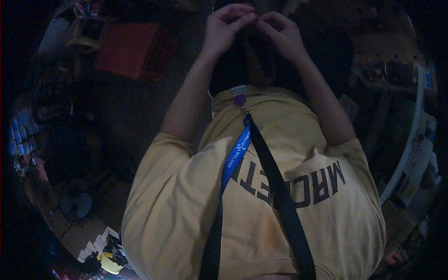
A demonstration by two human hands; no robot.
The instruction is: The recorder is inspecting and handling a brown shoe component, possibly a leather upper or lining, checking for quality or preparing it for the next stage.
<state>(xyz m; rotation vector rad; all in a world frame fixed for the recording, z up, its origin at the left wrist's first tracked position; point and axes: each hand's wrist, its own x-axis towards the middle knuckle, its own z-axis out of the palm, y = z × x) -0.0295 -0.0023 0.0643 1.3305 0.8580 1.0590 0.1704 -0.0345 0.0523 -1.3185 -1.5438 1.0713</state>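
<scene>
I saw the left hand [223, 29] and right hand [282, 32] raised together at the top of view, fingers [242, 18] pinched tip to tip on something too small and dark to identify. Below them hung a yellow shirt [186, 205] and a blue lanyard [235, 158]; a red crate [128, 49] sat well left.

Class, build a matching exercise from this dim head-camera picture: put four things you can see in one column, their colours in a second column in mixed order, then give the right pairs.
Things
1. T-shirt
2. Lanyard strap
3. Crate on the floor, upper left
4. Small tag at the shirt collar

Colours
A. red
B. purple
C. yellow
D. blue

Pairs: 1-C, 2-D, 3-A, 4-B
</scene>
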